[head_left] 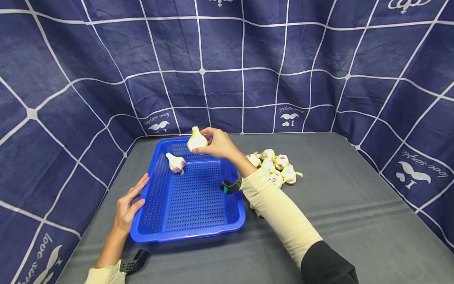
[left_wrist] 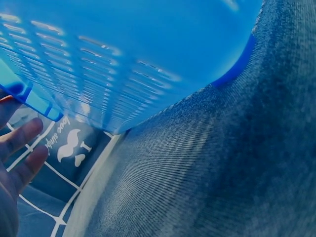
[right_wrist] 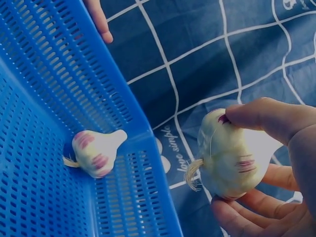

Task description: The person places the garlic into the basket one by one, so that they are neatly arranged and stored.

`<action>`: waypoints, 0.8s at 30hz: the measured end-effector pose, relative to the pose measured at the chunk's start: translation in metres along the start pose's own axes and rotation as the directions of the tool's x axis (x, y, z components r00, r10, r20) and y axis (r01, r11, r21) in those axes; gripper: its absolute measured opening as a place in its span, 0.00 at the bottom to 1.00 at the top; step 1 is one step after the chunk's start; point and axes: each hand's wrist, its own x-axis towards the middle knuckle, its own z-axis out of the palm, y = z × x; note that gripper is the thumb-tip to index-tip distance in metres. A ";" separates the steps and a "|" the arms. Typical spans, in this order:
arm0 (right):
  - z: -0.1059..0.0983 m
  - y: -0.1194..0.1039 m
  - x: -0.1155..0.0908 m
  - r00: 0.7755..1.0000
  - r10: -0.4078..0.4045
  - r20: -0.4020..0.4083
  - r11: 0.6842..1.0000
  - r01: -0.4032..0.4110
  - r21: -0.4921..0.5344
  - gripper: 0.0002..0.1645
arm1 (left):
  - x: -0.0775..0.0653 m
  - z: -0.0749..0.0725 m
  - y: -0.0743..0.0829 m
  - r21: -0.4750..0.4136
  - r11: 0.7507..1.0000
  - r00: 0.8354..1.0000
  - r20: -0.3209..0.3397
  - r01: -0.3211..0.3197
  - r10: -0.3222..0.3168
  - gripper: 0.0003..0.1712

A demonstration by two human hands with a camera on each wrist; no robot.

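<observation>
A garlic bulb (head_left: pixel 197 141) is pinched between the thumb and fingers of my right hand (head_left: pixel 220 145), held above the far side of a blue plastic basket (head_left: pixel 188 235). In the right wrist view the held bulb (right_wrist: pixel 229 158) shows purple streaks and a tuft of dry roots. Another garlic bulb (head_left: pixel 175 163) lies inside the basket at its far left corner. My left hand (head_left: pixel 128 207) rests against the basket's left rim, its fingers fairly straight. The left wrist view shows those fingers (left_wrist: pixel 27 165) beside the slotted basket wall (left_wrist: pixel 98 64).
Several garlic bulbs (head_left: pixel 281 162) lie in a pile on the grey tabletop (head_left: pixel 340 189), right of the basket, partly behind my right forearm. A navy curtain (head_left: pixel 227 90) with white grid lines surrounds the table at the back and sides.
</observation>
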 end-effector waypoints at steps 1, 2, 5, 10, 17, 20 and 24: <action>0.001 0.000 0.002 1.000 0.006 0.003 1.000 -0.006 -0.005 0.37 | 0.000 0.000 0.000 0.002 1.000 1.000 0.002 0.002 -0.002 0.31; 0.002 -0.001 0.003 1.000 0.015 0.009 1.000 -0.015 -0.006 0.37 | 0.000 -0.001 0.001 0.003 1.000 1.000 0.004 0.003 -0.003 0.31; 0.007 -0.001 0.008 0.999 0.026 0.026 1.000 -0.026 -0.009 0.35 | 0.001 -0.001 0.004 0.009 1.000 1.000 0.009 0.008 -0.008 0.31; 0.016 -0.001 0.014 0.998 0.028 0.063 0.999 -0.027 -0.021 0.32 | 0.002 0.000 0.006 0.028 0.999 1.000 0.014 0.018 -0.019 0.31; 0.033 0.002 0.024 0.995 0.054 0.081 0.997 -0.049 -0.059 0.30 | 0.003 -0.002 0.006 0.031 0.999 1.000 0.017 0.014 -0.015 0.31; 0.041 0.003 0.027 0.993 0.076 0.086 0.993 -0.067 -0.100 0.27 | 0.003 -0.002 0.006 0.033 0.999 1.000 0.016 0.008 -0.009 0.32; 0.049 0.006 0.029 0.989 0.119 0.087 0.974 -0.100 -0.203 0.27 | 0.003 -0.003 0.005 0.034 0.999 1.000 0.022 0.004 -0.005 0.32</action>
